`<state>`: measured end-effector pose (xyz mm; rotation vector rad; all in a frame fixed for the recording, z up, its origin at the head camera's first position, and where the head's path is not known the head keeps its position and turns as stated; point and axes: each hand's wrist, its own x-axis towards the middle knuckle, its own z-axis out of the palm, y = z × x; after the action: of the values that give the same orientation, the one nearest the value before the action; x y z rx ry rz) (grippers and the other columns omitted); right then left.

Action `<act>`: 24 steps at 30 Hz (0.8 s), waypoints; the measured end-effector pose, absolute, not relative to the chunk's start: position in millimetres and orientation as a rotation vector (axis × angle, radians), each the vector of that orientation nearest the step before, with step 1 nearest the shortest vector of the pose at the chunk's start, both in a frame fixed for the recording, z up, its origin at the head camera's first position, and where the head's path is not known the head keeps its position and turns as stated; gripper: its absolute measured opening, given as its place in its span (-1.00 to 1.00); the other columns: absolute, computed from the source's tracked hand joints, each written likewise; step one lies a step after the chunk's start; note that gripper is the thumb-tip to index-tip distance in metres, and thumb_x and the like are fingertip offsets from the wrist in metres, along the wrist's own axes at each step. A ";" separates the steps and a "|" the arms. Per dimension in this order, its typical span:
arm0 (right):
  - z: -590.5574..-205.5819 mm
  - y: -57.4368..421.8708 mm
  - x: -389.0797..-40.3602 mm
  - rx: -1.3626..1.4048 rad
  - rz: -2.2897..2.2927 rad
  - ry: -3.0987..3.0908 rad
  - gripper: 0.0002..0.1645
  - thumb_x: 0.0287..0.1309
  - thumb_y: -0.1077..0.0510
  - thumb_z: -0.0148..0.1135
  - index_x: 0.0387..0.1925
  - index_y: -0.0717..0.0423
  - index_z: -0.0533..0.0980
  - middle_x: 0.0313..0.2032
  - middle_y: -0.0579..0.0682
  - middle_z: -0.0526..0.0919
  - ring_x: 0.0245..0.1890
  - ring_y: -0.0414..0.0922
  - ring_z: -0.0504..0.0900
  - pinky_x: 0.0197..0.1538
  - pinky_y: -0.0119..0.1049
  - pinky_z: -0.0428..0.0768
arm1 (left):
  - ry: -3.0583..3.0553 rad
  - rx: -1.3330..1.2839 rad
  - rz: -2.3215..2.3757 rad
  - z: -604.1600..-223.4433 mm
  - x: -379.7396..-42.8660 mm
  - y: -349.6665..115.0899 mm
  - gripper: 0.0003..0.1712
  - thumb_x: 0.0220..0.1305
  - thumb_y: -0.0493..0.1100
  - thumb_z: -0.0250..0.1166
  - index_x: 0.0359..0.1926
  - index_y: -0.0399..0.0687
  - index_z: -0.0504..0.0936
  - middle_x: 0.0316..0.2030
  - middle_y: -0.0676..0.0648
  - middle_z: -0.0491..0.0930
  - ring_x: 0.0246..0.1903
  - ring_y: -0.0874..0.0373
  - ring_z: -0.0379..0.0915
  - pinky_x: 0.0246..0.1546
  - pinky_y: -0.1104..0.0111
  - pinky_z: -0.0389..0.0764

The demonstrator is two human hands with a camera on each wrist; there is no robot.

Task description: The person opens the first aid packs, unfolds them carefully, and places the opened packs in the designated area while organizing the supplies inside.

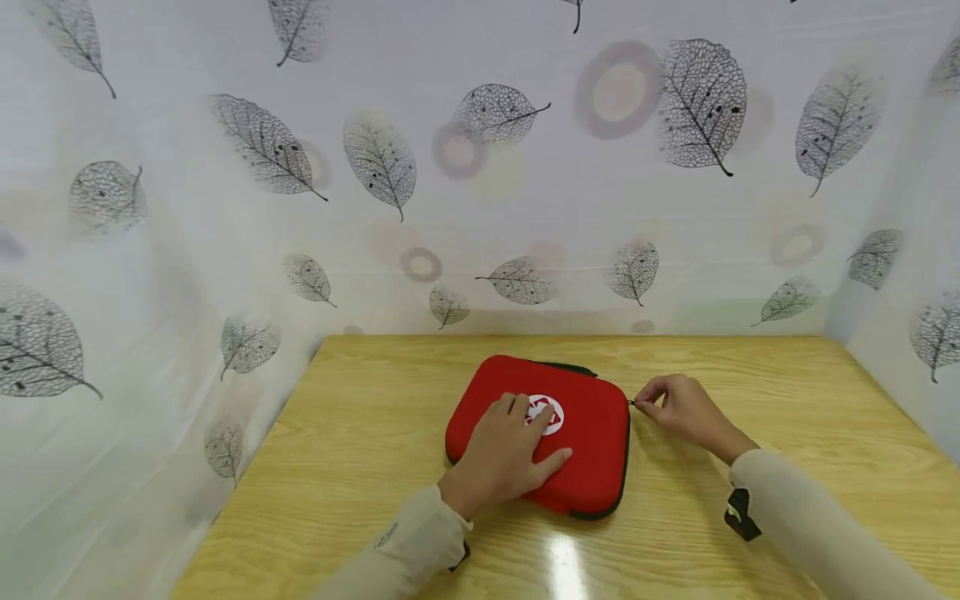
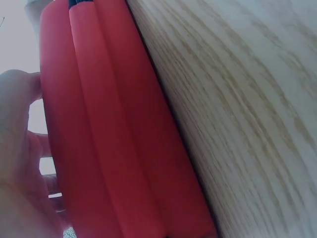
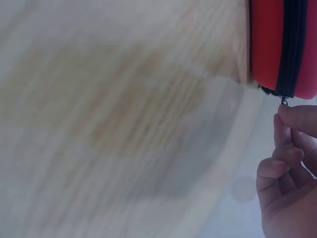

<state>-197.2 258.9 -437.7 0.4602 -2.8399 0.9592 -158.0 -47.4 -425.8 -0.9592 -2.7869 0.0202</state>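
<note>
A red zippered first-aid case (image 1: 588,450) with a white round emblem lies flat on the table, turned slightly askew. My left hand (image 1: 504,454) rests on its top with fingers spread, partly covering the emblem. In the left wrist view the case's red spine side (image 2: 109,119) shows, fingers along its upper face. At the case's far right corner my right hand (image 1: 684,410) pinches the zipper pull (image 1: 632,402) between thumb and forefinger. The right wrist view shows that pull at the end of the black zipper (image 3: 292,49), beside the fingertips of the right hand (image 3: 292,168).
The light wood table (image 1: 360,433) extends around the case on all sides. A dark carry handle (image 1: 566,367) sticks out at the case's back edge. Behind and beside the table hang pale sheets (image 1: 480,208) with a leaf print. Dark straps show at both sleeves.
</note>
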 end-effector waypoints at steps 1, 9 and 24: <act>-437.9 258.3 -200.2 0.454 0.953 -2.843 -0.95 0.19 0.30 0.38 -0.38 0.21 0.72 -0.42 -0.05 0.71 -0.55 -0.22 0.48 -0.46 -0.34 0.46 | -2.779 -0.964 0.021 -426.3 -157.5 -47.4 -0.24 0.39 0.43 0.00 0.41 0.13 0.46 0.12 -0.09 0.47 0.11 0.04 0.33 0.22 0.23 0.43; -438.3 255.3 -216.1 0.435 0.995 -2.858 -0.94 0.21 0.30 0.37 -0.33 0.24 0.72 -0.39 -0.02 0.71 -0.53 -0.16 0.49 -0.45 -0.30 0.47 | -2.703 -1.015 -0.027 -427.9 -155.2 -47.6 -0.27 0.40 0.40 0.02 0.35 0.08 0.53 0.04 -0.09 0.48 0.04 0.05 0.33 0.19 0.22 0.40; -443.7 251.5 -211.4 0.424 0.954 -2.811 -0.95 0.21 0.33 0.35 -0.32 0.24 0.71 -0.38 0.00 0.71 -0.53 -0.19 0.49 -0.42 -0.29 0.48 | -2.904 -0.982 -0.279 -436.2 -155.8 -45.7 -0.16 0.39 0.40 0.01 0.56 0.18 0.22 0.55 -0.04 0.11 0.53 -0.02 0.00 0.48 0.14 0.09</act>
<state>-211.4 251.5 -443.7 0.4240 -2.8108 0.9537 -155.8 -45.7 -436.2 -0.9816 -2.9040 -0.2793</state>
